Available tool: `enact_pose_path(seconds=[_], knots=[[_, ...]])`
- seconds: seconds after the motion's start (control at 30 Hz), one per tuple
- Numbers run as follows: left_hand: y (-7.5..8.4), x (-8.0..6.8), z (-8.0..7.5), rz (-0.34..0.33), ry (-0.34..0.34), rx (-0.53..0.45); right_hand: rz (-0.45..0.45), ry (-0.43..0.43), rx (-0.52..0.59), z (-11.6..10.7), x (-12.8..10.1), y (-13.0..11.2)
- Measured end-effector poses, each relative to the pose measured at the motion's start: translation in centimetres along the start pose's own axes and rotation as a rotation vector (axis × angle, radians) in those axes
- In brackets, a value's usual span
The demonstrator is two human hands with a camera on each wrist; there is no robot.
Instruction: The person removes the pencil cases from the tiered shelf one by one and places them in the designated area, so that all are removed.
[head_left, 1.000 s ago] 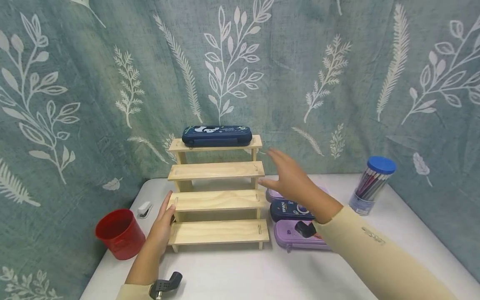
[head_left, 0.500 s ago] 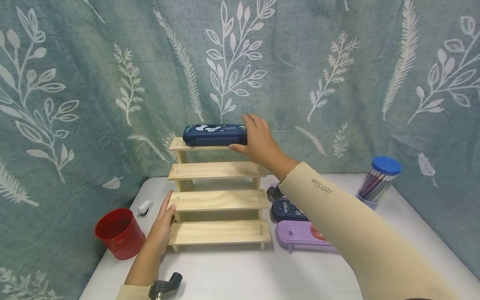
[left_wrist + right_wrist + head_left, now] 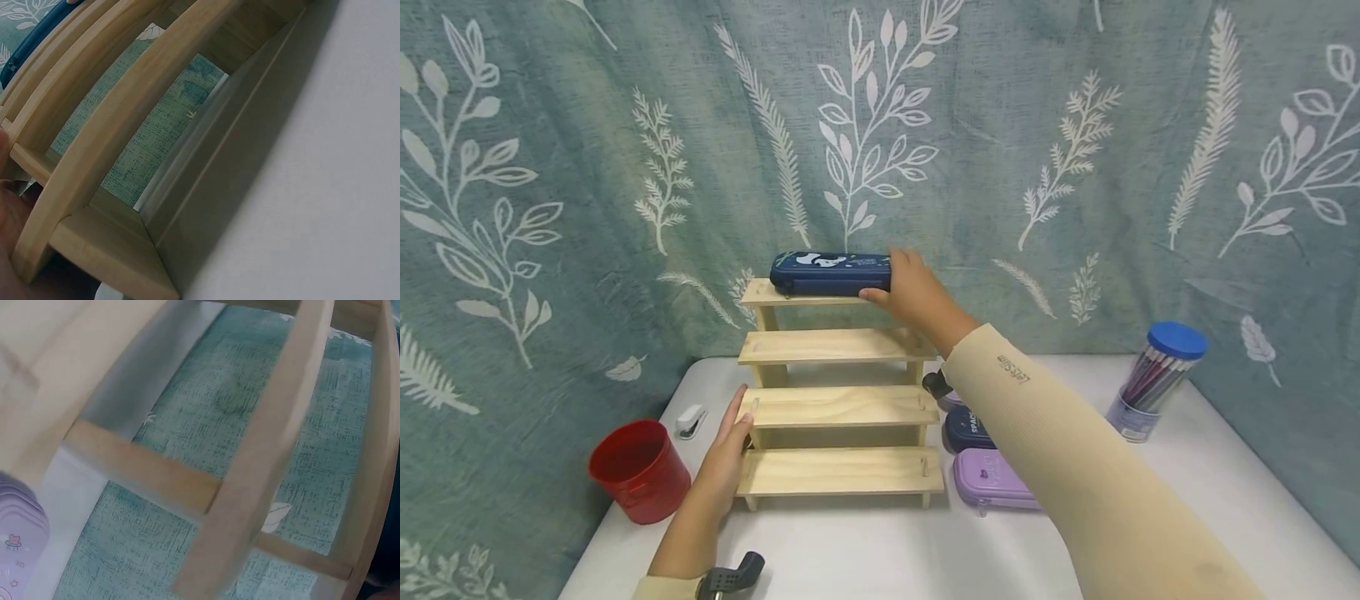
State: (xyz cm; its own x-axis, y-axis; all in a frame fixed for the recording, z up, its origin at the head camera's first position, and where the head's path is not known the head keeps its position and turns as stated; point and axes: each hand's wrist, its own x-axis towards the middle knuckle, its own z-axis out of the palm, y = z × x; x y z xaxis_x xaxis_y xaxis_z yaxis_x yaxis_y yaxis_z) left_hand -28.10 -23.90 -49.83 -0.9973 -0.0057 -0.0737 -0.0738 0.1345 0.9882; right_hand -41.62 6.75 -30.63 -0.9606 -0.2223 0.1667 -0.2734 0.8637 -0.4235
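Note:
A pale wooden step shelf (image 3: 838, 406) with several tiers stands on the white table. On its top tier lies a navy pencil case (image 3: 831, 273) with a panda print. My right hand (image 3: 919, 292) grips the case's right end, thumb in front and fingers over the top and behind. My left hand (image 3: 724, 454) holds the shelf's left side near the lower tiers, thumb at the front edge. In the left wrist view, part of that hand (image 3: 9, 219) shows beside the shelf's end. The right wrist view mostly catches the tiers from the side.
Right of the shelf lie a lilac pencil case (image 3: 996, 479) and a dark one marked SPACE (image 3: 967, 427), partly behind my sleeve. A blue-lidded pencil tub (image 3: 1157, 379) stands farther right. At left are a red cup (image 3: 640, 471) and a small white stapler-like object (image 3: 689, 421).
My right hand has moved left and up from beside the shelf to the navy pencil case and taken hold of its right end. My left hand stays at the shelf's side.

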Motion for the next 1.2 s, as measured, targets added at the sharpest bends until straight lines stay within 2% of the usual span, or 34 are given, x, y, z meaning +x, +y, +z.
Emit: enact_pose_path(seconds=[0.1, 0.33, 0.6, 0.8, 0.93, 1.2], knots=[[0.0, 0.0, 0.1, -0.014, 0.008, 0.01, 0.003, -0.001, 0.006, 0.2, -0.1, 0.5], [0.1, 0.1, 0.4, -0.005, -0.003, -0.004, 0.004, 0.048, 0.126, 0.2, -0.3, 1.6], [0.0, -0.1, 0.4, -0.013, 0.012, 0.009, -0.006, 0.037, 0.238, -1.2, -1.1, 2.7], [0.1, -0.2, 0.3, 0.011, 0.019, 0.021, -0.012, 0.024, 0.282, -2.6, -3.0, 3.7], [0.2, -0.2, 0.3, 0.009, 0.018, 0.022, -0.038, 0.052, 0.296, -3.3, -4.5, 4.1], [0.2, -0.2, 0.4, 0.001, 0.026, 0.034, -0.021, 0.069, 0.35, -2.7, -8.0, 5.7]])
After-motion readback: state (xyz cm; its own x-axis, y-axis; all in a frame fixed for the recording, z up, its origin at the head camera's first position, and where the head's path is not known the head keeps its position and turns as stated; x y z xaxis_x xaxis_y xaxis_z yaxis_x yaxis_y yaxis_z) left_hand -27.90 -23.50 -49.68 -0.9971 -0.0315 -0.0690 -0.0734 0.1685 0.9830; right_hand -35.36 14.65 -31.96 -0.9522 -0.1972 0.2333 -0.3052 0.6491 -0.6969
